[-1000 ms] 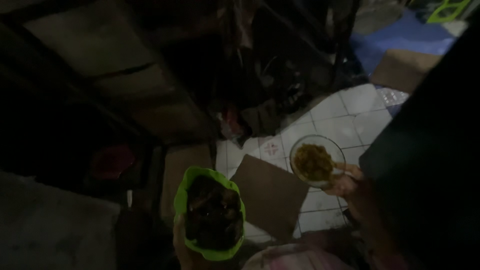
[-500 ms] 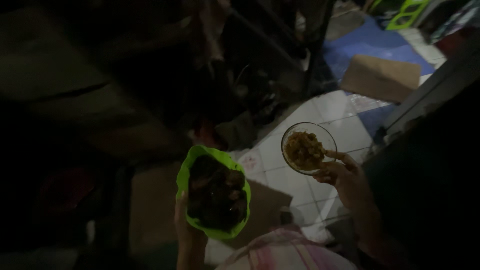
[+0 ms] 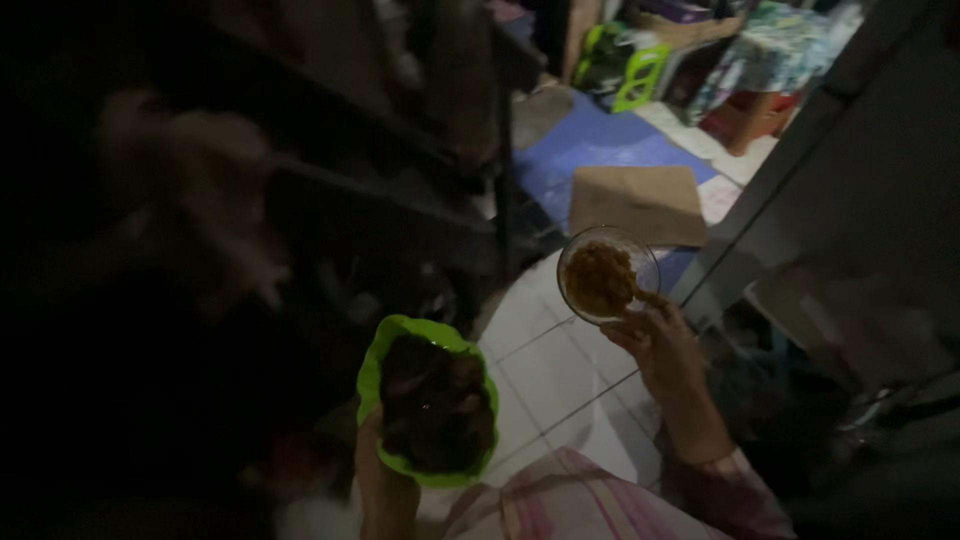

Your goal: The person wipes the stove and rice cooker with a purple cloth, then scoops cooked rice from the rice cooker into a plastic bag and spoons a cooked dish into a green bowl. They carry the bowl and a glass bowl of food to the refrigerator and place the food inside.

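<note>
Hands carry two dishes above the white tiled floor (image 3: 545, 370). Left hand (image 3: 385, 480) grips the green bowl (image 3: 428, 398) of dark food from below; right hand (image 3: 662, 345) holds the glass bowl (image 3: 607, 274) of brownish-yellow food by its rim, near a cardboard sheet (image 3: 638, 203).

Dim home: tiled floor (image 3: 560, 370), doormat (image 3: 635, 203)

White floor tiles (image 3: 560, 375) are showing at the lower middle of the frame, with dark grout lines crossing them. A flat brown piece of cardboard (image 3: 637, 203) is lying right of centre, partly overlapping a blue mat (image 3: 590, 150) that is stretching toward the upper middle. A bright green plastic stool (image 3: 640, 80) is standing near the top, and a patterned, cloth-covered object (image 3: 775, 50) is sitting at the upper right. Dark metal shelving (image 3: 400, 170) is filling the left half, too dim to make out
</note>
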